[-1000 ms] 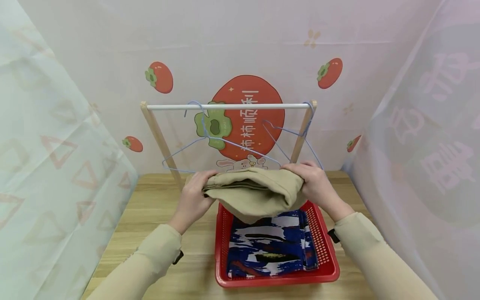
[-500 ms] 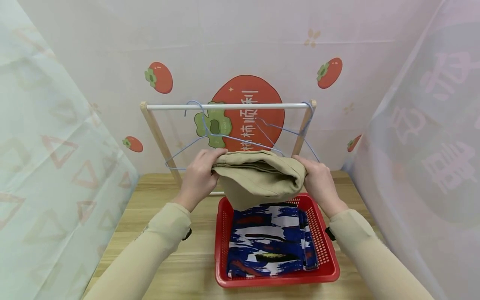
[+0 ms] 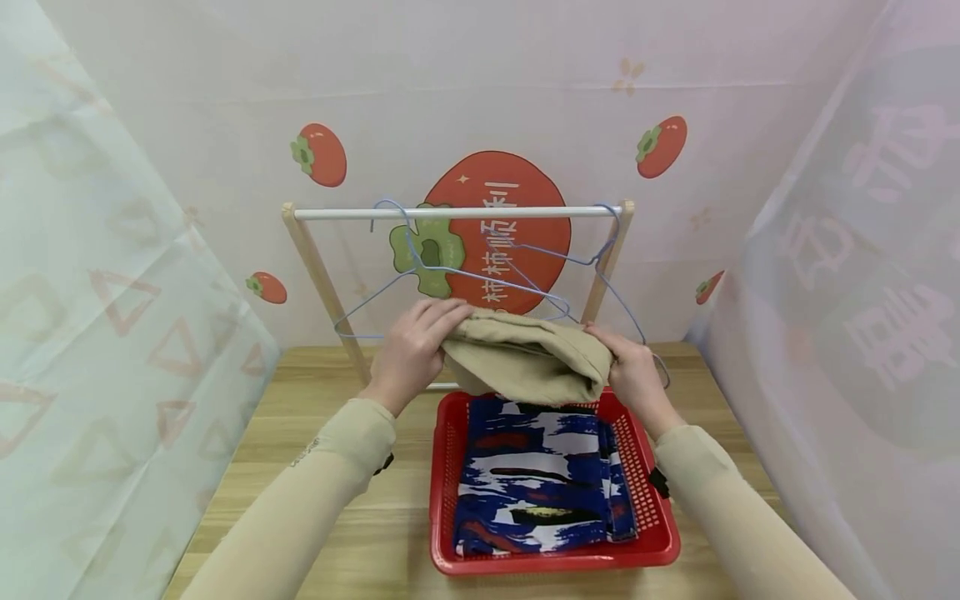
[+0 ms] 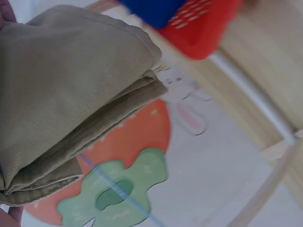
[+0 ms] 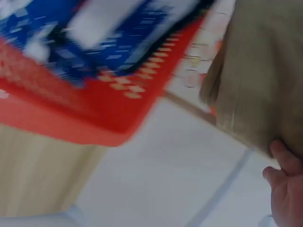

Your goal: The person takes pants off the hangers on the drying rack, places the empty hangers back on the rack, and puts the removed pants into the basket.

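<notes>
In the head view a folded khaki garment (image 3: 525, 354) is held in the air over the far end of the red basket. My left hand (image 3: 412, 350) grips its left edge, and my right hand (image 3: 633, 371) pinches the right edge. The layered folds face me, and its exact kind is hidden by the folding. Thick twill layers of the garment (image 4: 71, 85) fill much of the left wrist view. In the right wrist view, fingertips (image 5: 286, 161) of the right hand press against the cloth. Just beyond the garment hangs a blue hanger (image 3: 487, 279).
Under the hands stands a red basket (image 3: 442, 500) with a folded blue, white and black patterned cloth (image 3: 540, 479) inside. Behind is a rack with a white rail (image 3: 337, 215) and wooden posts. A second blue hanger (image 3: 566, 257) hangs at its right post. Printed curtains enclose the table (image 3: 292, 433).
Both hands have carried the garment up and away from the basket, the left hand also shifting right. The right-hand hanger has swung and turned beside its post.
</notes>
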Action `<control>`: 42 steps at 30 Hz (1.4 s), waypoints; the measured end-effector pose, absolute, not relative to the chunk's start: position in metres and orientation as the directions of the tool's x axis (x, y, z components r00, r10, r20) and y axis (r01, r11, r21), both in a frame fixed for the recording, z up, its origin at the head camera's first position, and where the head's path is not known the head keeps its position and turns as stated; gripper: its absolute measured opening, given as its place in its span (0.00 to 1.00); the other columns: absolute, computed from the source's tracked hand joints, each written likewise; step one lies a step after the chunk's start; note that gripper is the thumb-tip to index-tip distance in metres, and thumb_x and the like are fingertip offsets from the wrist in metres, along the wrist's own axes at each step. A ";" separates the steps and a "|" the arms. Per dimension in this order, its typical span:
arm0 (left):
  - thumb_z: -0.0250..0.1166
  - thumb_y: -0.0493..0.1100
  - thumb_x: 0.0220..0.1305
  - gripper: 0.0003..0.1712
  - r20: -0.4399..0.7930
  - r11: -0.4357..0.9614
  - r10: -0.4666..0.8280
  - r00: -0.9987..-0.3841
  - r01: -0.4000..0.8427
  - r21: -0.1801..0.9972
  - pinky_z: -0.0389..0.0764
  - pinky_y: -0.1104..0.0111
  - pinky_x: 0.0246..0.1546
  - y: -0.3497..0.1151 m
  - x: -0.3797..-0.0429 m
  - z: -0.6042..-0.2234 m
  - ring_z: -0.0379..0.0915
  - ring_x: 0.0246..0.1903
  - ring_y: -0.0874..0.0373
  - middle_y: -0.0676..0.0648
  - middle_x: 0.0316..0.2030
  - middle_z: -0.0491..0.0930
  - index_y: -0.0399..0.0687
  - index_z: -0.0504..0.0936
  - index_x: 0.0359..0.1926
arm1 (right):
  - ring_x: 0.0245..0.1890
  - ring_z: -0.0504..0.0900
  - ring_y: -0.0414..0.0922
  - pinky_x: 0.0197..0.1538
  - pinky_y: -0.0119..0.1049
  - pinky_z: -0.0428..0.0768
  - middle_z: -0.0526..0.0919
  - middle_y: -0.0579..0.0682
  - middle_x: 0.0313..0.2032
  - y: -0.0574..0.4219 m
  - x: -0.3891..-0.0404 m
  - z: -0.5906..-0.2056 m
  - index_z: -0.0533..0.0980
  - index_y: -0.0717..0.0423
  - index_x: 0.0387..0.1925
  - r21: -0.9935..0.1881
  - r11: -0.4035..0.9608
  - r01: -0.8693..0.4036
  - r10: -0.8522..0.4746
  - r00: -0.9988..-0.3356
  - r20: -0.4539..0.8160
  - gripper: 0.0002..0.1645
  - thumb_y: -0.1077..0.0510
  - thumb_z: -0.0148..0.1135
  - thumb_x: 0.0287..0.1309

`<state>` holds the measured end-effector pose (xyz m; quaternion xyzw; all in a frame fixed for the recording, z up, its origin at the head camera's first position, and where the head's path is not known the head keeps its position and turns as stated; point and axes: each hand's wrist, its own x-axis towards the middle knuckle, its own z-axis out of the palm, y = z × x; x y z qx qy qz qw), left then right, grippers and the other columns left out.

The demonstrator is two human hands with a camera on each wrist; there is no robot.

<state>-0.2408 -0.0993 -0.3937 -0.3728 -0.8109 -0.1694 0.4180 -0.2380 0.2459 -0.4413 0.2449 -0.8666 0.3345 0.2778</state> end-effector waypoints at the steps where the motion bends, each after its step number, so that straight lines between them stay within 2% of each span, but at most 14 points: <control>1: 0.59 0.19 0.57 0.31 0.796 0.661 0.481 -0.367 0.749 -0.053 0.80 0.55 0.57 -0.100 -0.240 -0.399 0.79 0.52 0.45 0.44 0.54 0.84 0.45 0.83 0.60 | 0.56 0.83 0.64 0.59 0.60 0.79 0.83 0.64 0.56 0.248 -0.237 -0.447 0.82 0.62 0.56 -0.455 0.651 -0.608 -0.263 -0.742 0.616 0.22 0.77 0.60 0.63; 4: 0.62 0.21 0.57 0.31 0.764 0.635 0.529 -0.369 0.769 -0.069 0.80 0.54 0.57 -0.104 -0.235 -0.412 0.80 0.53 0.45 0.43 0.55 0.84 0.45 0.82 0.60 | 0.61 0.77 0.68 0.63 0.64 0.73 0.81 0.66 0.59 0.253 -0.231 -0.460 0.80 0.62 0.58 -0.456 0.655 -0.602 -0.343 -0.775 0.531 0.22 0.75 0.61 0.64; 6: 0.63 0.22 0.56 0.30 0.749 0.622 0.545 -0.377 0.781 -0.060 0.81 0.54 0.57 -0.106 -0.231 -0.419 0.80 0.53 0.46 0.43 0.54 0.84 0.43 0.82 0.60 | 0.62 0.75 0.69 0.65 0.66 0.70 0.80 0.68 0.59 0.256 -0.228 -0.465 0.79 0.64 0.59 -0.429 0.648 -0.629 -0.413 -0.764 0.496 0.23 0.75 0.62 0.63; 8: 0.62 0.22 0.55 0.30 0.734 0.611 0.553 -0.394 0.791 -0.036 0.81 0.55 0.56 -0.110 -0.227 -0.423 0.81 0.53 0.47 0.43 0.53 0.84 0.42 0.82 0.59 | 0.62 0.75 0.70 0.64 0.66 0.71 0.80 0.67 0.60 0.259 -0.225 -0.467 0.78 0.63 0.61 -0.380 0.641 -0.668 -0.483 -0.734 0.477 0.26 0.74 0.65 0.61; 14: 0.60 0.25 0.52 0.30 0.692 0.610 0.571 -0.442 0.792 0.002 0.85 0.57 0.46 -0.118 -0.215 -0.428 0.83 0.48 0.50 0.45 0.49 0.85 0.42 0.82 0.58 | 0.56 0.83 0.60 0.52 0.54 0.84 0.82 0.60 0.59 0.261 -0.213 -0.467 0.74 0.59 0.67 -0.230 0.579 -0.782 -0.640 -0.611 0.466 0.36 0.66 0.74 0.57; 17: 0.63 0.27 0.51 0.29 0.671 0.604 0.593 -0.445 0.797 -0.006 0.86 0.57 0.46 -0.118 -0.210 -0.427 0.83 0.48 0.50 0.45 0.49 0.85 0.42 0.82 0.57 | 0.57 0.83 0.56 0.51 0.51 0.85 0.81 0.58 0.61 0.259 -0.204 -0.465 0.71 0.57 0.70 -0.196 0.535 -0.822 -0.677 -0.556 0.483 0.33 0.54 0.68 0.67; 19: 0.66 0.28 0.51 0.28 0.661 0.596 0.612 -0.433 0.803 -0.026 0.86 0.58 0.47 -0.118 -0.207 -0.426 0.84 0.48 0.51 0.45 0.49 0.85 0.42 0.82 0.57 | 0.54 0.85 0.55 0.49 0.50 0.86 0.81 0.58 0.61 0.257 -0.199 -0.465 0.71 0.57 0.70 -0.187 0.497 -0.847 -0.680 -0.514 0.522 0.30 0.47 0.58 0.74; 22: 0.69 0.30 0.51 0.27 0.643 0.573 0.649 -0.407 0.817 -0.062 0.86 0.60 0.48 -0.115 -0.202 -0.425 0.84 0.48 0.52 0.46 0.48 0.86 0.41 0.82 0.56 | 0.51 0.87 0.52 0.48 0.45 0.86 0.84 0.54 0.57 0.256 -0.192 -0.465 0.76 0.56 0.65 -0.193 0.444 -0.875 -0.666 -0.467 0.582 0.30 0.41 0.44 0.78; 25: 0.72 0.32 0.50 0.27 0.624 0.537 0.690 -0.368 0.838 -0.100 0.86 0.62 0.47 -0.110 -0.195 -0.426 0.84 0.46 0.53 0.47 0.47 0.86 0.41 0.82 0.55 | 0.49 0.88 0.51 0.50 0.35 0.85 0.86 0.52 0.53 0.260 -0.186 -0.465 0.80 0.54 0.59 -0.208 0.416 -0.885 -0.655 -0.450 0.607 0.28 0.42 0.44 0.78; 28: 0.76 0.34 0.48 0.28 0.601 0.505 0.727 -0.332 0.851 -0.141 0.86 0.64 0.47 -0.105 -0.187 -0.429 0.83 0.45 0.55 0.48 0.46 0.86 0.42 0.83 0.54 | 0.51 0.87 0.49 0.56 0.27 0.80 0.86 0.50 0.56 0.269 -0.178 -0.465 0.79 0.50 0.62 -0.252 0.419 -0.872 -0.667 -0.484 0.567 0.27 0.42 0.46 0.78; 31: 0.80 0.40 0.48 0.29 0.568 0.471 0.768 -0.296 0.862 -0.187 0.84 0.65 0.50 -0.099 -0.178 -0.432 0.83 0.46 0.56 0.49 0.46 0.86 0.43 0.83 0.54 | 0.54 0.86 0.49 0.62 0.23 0.74 0.85 0.51 0.57 0.280 -0.168 -0.466 0.78 0.51 0.64 -0.257 0.435 -0.863 -0.676 -0.501 0.540 0.28 0.41 0.45 0.77; 34: 0.83 0.47 0.46 0.34 0.534 0.431 0.805 -0.260 0.874 -0.224 0.83 0.66 0.53 -0.095 -0.168 -0.438 0.82 0.47 0.56 0.49 0.46 0.86 0.43 0.83 0.55 | 0.56 0.85 0.49 0.65 0.21 0.69 0.84 0.53 0.58 0.289 -0.160 -0.467 0.79 0.53 0.63 -0.231 0.431 -0.872 -0.688 -0.483 0.541 0.29 0.42 0.44 0.78; 38: 0.86 0.53 0.41 0.40 0.498 0.383 0.838 -0.224 0.890 -0.245 0.83 0.66 0.52 -0.093 -0.158 -0.449 0.81 0.47 0.56 0.49 0.46 0.85 0.43 0.83 0.55 | 0.57 0.84 0.51 0.68 0.25 0.67 0.84 0.56 0.57 0.292 -0.154 -0.471 0.80 0.57 0.61 -0.141 0.381 -0.914 -0.713 -0.388 0.584 0.27 0.45 0.45 0.79; 42: 0.85 0.53 0.42 0.39 0.468 0.359 0.859 -0.209 0.897 -0.257 0.83 0.66 0.51 -0.093 -0.151 -0.462 0.80 0.47 0.56 0.50 0.46 0.84 0.44 0.82 0.55 | 0.54 0.86 0.54 0.69 0.30 0.69 0.85 0.56 0.56 0.290 -0.148 -0.482 0.82 0.58 0.58 -0.009 0.350 -0.937 -0.730 -0.279 0.624 0.24 0.50 0.44 0.81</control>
